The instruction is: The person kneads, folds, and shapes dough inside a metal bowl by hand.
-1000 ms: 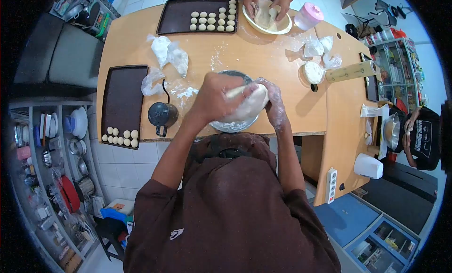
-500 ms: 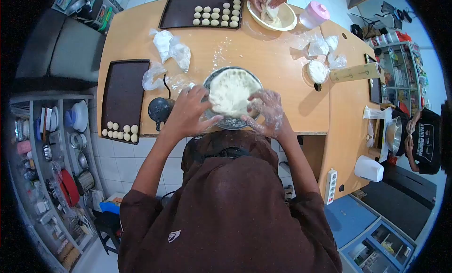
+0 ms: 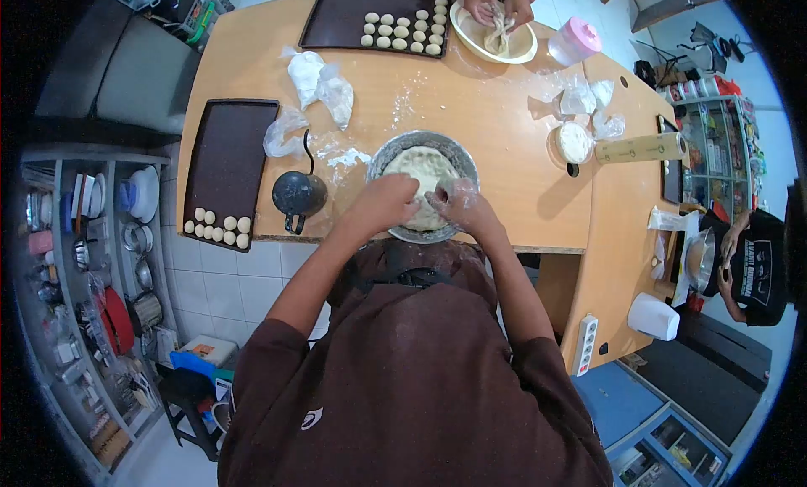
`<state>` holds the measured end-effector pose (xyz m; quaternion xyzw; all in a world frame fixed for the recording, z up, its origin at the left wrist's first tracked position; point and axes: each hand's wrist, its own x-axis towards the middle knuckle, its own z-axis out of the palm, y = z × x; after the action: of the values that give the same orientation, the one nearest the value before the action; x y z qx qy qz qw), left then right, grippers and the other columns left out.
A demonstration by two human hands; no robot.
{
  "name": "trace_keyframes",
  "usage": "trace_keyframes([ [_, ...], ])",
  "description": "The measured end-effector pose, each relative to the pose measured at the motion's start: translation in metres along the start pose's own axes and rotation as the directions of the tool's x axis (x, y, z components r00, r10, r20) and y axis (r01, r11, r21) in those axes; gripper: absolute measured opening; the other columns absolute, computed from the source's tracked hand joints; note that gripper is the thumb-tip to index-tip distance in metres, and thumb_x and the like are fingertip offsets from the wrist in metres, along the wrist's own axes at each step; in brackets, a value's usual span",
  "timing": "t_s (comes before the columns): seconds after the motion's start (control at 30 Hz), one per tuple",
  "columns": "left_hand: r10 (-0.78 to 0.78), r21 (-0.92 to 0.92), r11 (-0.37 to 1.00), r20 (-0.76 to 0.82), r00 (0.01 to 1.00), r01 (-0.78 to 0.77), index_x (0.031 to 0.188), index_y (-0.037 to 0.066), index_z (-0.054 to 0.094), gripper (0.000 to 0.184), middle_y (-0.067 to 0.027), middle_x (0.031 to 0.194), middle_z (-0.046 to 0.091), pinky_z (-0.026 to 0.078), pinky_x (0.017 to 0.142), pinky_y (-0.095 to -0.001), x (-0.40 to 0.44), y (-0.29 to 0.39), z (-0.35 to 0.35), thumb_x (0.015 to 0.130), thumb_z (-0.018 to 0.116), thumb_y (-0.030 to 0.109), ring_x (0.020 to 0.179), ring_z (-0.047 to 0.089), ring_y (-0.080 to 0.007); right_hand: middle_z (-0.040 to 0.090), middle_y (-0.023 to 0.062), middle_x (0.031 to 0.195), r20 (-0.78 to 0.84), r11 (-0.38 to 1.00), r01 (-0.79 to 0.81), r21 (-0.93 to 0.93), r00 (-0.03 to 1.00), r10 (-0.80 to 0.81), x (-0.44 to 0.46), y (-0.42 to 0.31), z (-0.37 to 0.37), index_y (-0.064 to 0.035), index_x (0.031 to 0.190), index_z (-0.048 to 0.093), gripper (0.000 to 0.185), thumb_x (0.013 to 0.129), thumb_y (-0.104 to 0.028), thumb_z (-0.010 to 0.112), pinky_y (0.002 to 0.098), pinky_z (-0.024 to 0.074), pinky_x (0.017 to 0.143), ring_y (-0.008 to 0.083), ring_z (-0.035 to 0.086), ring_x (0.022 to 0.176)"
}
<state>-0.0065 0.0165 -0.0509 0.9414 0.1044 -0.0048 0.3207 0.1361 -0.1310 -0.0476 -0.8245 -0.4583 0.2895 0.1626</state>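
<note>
A round, pale dough [image 3: 420, 164] lies in a metal bowl [image 3: 467, 161] at the table's front edge. Its upper surface is dimpled. My left hand [image 3: 387, 204] comes over the bowl's left side, its fingers curled down into the near part of the dough. From the right, my right hand [image 3: 463, 205], dusted with flour, grips at the dough with bent fingers. Both hands hide the near part of the dough. Left of the bowl stands a dark, jug-like thing with a handle [image 3: 298, 194].
Dough balls sit on two dark trays, one at left [image 3: 227, 155] and one at the back [image 3: 336, 16]. Another person's hands [image 3: 499, 6] work dough in a cream basin [image 3: 521, 55]. Flour bags [image 3: 324, 88], a pink-lidded container [image 3: 577, 40] and a roll [image 3: 640, 147] occupy the table.
My hands have moved inward, their spread fingers now curled onto the dough. The dough looks smaller and lower in the bowl. The other person's hands lift a strand of dough, and the whole view has shifted slightly.
</note>
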Motion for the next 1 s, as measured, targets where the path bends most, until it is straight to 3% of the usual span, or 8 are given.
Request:
trace_keyframes([
  [0.07, -0.158, 0.094, 0.986, 0.276, 0.948, 0.137, 0.089, -0.002, 0.070, 0.032, -0.0194, 0.094, 0.069, 0.055, 0.080, -0.0460, 0.016, -0.003, 0.013, 0.075, 0.071, 0.027, 0.091, 0.067, -0.0381, 0.067, 0.0241, 0.084, 0.064, 0.998, 0.053, 0.031, 0.996, -0.055, 0.011, 0.014, 0.014, 0.0002, 0.081, 0.069, 0.032, 0.081, -0.032, 0.070, 0.0466, 0.0523, 0.080, 0.0387, 0.066, 0.087],
  [0.23, -0.184, 0.176, 0.978, 0.500, 0.846, 0.109, 0.092, -0.001, 0.073, 0.042, -0.0198, 0.096, 0.072, 0.058, 0.078, -0.0441, 0.045, -0.016, 0.036, 0.062, 0.080, 0.028, 0.090, 0.070, -0.0363, 0.068, 0.0270, 0.092, 0.343, 0.995, 0.043, -0.090, 0.939, -0.010, 0.035, 0.029, 0.029, 0.0007, 0.088, 0.073, 0.041, 0.072, -0.037, 0.070, 0.0472, 0.0527, 0.082, 0.0405, 0.067, 0.088],
  [0.27, -0.178, 0.176, 0.980, 0.539, 0.824, 0.097, 0.092, -0.001, 0.073, 0.044, -0.0196, 0.097, 0.072, 0.058, 0.078, -0.0440, 0.049, -0.022, 0.041, 0.060, 0.081, 0.029, 0.091, 0.070, -0.0353, 0.067, 0.0275, 0.088, 0.268, 0.996, 0.064, -0.058, 0.962, -0.046, 0.039, 0.038, 0.038, 0.0010, 0.085, 0.072, 0.040, 0.072, -0.037, 0.070, 0.0477, 0.0520, 0.079, 0.0407, 0.066, 0.084],
  [0.33, -0.165, 0.163, 0.982, 0.516, 0.840, 0.093, 0.088, 0.001, 0.074, 0.045, -0.0194, 0.093, 0.072, 0.058, 0.077, -0.0438, 0.057, -0.033, 0.049, 0.057, 0.084, 0.031, 0.088, 0.071, -0.0346, 0.065, 0.0283, 0.080, 0.108, 0.994, 0.109, 0.004, 0.988, -0.109, 0.046, 0.047, 0.051, 0.0016, 0.080, 0.070, 0.038, 0.072, -0.036, 0.069, 0.0486, 0.0506, 0.071, 0.0412, 0.065, 0.075],
  [0.47, -0.175, 0.147, 0.983, 0.557, 0.812, 0.110, 0.077, 0.003, 0.075, 0.043, -0.0159, 0.080, 0.073, 0.059, 0.071, -0.0411, 0.070, -0.052, 0.060, 0.053, 0.089, 0.035, 0.076, 0.073, -0.0312, 0.069, 0.0269, 0.094, 0.279, 0.998, -0.058, 0.027, 0.959, 0.048, 0.057, 0.043, 0.043, 0.0013, 0.087, 0.074, 0.047, 0.071, -0.042, 0.068, 0.0475, 0.0522, 0.087, 0.0412, 0.067, 0.094],
  [0.67, -0.283, 0.020, 0.903, 0.780, 0.558, 0.430, 0.069, 0.003, 0.074, 0.034, -0.0093, 0.069, 0.073, 0.058, 0.061, -0.0358, 0.085, -0.046, 0.044, 0.057, 0.090, 0.030, 0.062, 0.072, -0.0203, 0.066, 0.0314, 0.093, 0.225, 0.992, -0.087, 0.086, 0.972, 0.066, 0.063, 0.045, 0.044, 0.0068, 0.090, 0.070, 0.050, 0.074, -0.040, 0.066, 0.0488, 0.0519, 0.080, 0.0441, 0.066, 0.088],
  [0.87, -0.329, 0.082, 0.875, 0.824, 0.462, 0.476, 0.075, 0.004, 0.075, 0.030, -0.0102, 0.073, 0.073, 0.058, 0.064, -0.0373, 0.097, -0.041, 0.035, 0.059, 0.088, 0.025, 0.069, 0.073, -0.0227, 0.063, 0.0358, 0.102, 0.328, 0.959, -0.264, 0.100, 0.919, 0.218, 0.078, 0.025, 0.027, 0.0114, 0.097, 0.068, 0.053, 0.070, -0.034, 0.062, 0.0479, 0.0509, 0.090, 0.0448, 0.065, 0.100],
  [1.0, -0.310, 0.043, 0.911, 0.726, 0.614, 0.410, 0.088, 0.004, 0.073, 0.037, -0.0143, 0.083, 0.073, 0.058, 0.068, -0.0399, 0.098, -0.035, 0.025, 0.059, 0.088, 0.022, 0.077, 0.073, -0.0266, 0.063, 0.0347, 0.105, 0.458, 0.923, -0.375, 0.086, 0.838, 0.297, 0.093, 0.027, 0.028, 0.0100, 0.098, 0.069, 0.051, 0.066, -0.029, 0.061, 0.0459, 0.0502, 0.093, 0.0449, 0.064, 0.104],
])
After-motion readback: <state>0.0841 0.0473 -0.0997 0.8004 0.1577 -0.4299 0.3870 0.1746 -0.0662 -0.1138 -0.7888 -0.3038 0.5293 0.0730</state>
